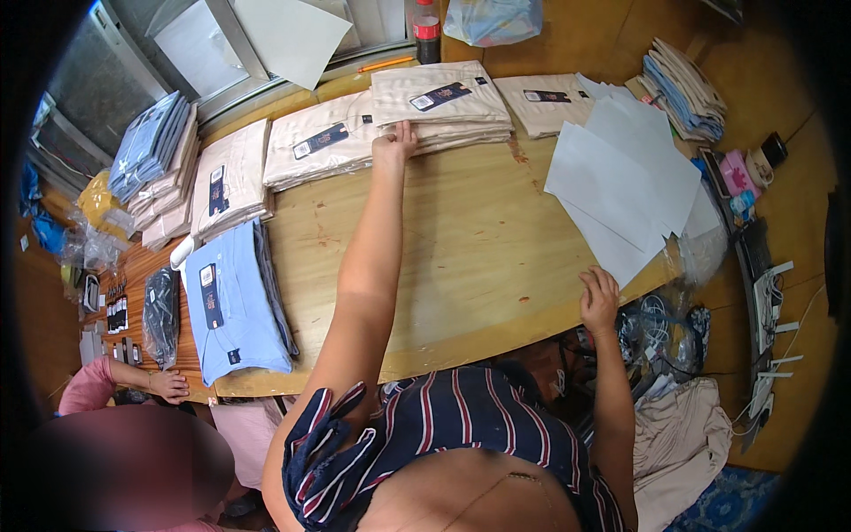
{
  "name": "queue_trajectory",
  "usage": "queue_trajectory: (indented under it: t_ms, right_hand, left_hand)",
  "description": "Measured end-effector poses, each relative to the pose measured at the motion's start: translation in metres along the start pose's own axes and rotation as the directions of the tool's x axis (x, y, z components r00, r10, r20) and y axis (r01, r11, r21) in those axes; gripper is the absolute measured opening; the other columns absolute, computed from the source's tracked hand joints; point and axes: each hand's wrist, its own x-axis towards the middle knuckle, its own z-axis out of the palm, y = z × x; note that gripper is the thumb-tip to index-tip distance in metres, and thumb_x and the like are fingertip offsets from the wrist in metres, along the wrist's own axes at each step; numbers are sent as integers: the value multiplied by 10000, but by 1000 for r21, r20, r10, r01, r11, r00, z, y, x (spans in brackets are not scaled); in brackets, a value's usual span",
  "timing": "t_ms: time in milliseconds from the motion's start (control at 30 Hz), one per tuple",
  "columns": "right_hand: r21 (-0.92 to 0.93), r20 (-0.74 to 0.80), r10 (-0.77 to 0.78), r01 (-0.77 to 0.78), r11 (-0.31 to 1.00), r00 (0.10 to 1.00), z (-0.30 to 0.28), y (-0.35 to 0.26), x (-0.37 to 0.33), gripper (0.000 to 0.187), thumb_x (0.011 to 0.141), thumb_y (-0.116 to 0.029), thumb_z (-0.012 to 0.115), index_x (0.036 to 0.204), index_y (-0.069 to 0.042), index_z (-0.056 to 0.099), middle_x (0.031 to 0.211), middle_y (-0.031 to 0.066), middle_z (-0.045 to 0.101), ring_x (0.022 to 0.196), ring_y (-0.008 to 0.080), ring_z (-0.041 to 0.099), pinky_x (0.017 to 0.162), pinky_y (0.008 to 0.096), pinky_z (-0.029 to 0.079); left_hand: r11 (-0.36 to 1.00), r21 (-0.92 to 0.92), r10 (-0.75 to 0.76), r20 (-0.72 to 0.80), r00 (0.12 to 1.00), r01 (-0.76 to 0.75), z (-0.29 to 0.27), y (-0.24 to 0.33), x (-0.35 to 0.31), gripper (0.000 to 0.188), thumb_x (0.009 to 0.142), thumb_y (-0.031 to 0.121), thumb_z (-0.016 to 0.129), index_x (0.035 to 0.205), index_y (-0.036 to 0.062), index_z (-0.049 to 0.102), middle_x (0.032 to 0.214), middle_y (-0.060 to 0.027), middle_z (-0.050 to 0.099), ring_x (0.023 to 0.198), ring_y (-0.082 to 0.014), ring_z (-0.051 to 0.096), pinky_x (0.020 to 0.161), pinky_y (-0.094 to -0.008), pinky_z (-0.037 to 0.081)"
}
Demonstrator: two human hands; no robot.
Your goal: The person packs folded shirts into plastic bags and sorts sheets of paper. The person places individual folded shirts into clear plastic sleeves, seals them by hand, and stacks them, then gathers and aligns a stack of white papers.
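Note:
My left hand (pixel 396 143) reaches to the back of the table, its fingers closed at the front edge of a folded cream garment (pixel 479 99). That garment has a dark tag and tops a stack; its left part overlaps the neighbouring cream stack (pixel 292 164). Part of the grip is hidden. Near the table's right front edge, my right hand (pixel 599 300) holds nothing, its fingers loosely bent and slightly apart. Just beyond it lie loose white paper sheets (pixel 612 195). Farther back, another cream garment with a tag (pixel 542 113) sits partly beside the paper.
Tagged blue garments (pixel 244 319) lie at the left, near another cream stack (pixel 232 177) and a blue-topped pile (pixel 151 146). A dark bottle (pixel 426 35) stands behind. A co-worker's hand (pixel 168 386) rests by the left edge. Cables (pixel 656 324) hang below the right edge.

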Motion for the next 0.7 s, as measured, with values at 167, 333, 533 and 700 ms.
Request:
queue_trajectory:
  t_ms: [167,333,533,700]
  right_hand:
    - [7,-24,-21,22,1000,999,2,2,0,287,638,-28,490,919,-63,534,1013,124,485,958,304,440,839,392,332]
    - [21,7,1,-2,1000,1000,1,1,2,296,627,-24,492,917,-65,537,1013,122,487,961,304,440,837,396,333]
    - [12,-15,-4,4,1000,1000,0,2,2,304,616,-27,492,913,-70,539,1014,113,489,959,301,441,836,396,334]
    - [22,-5,6,-6,1000,1000,2,3,1,302,619,-27,490,913,-72,538,1016,113,488,954,300,444,834,394,333]
  left_hand:
    - [993,35,-113,12,994,112,2,12,3,322,834,116,202,1122,3,291,1017,-88,511,885,-253,549,872,-379,294]
    - [994,22,-105,97,990,104,4,15,3,285,835,121,231,1083,32,340,1102,-101,444,1006,-261,472,864,-378,299]
    - [961,256,-73,-145,987,108,2,-5,-18,327,829,193,357,1138,88,371,1211,-118,330,1152,-295,237,902,-436,233]
    - [895,445,14,-82,997,24,-8,-11,-15,346,840,197,344,1174,108,356,1140,-47,420,1141,-234,291,918,-423,211]
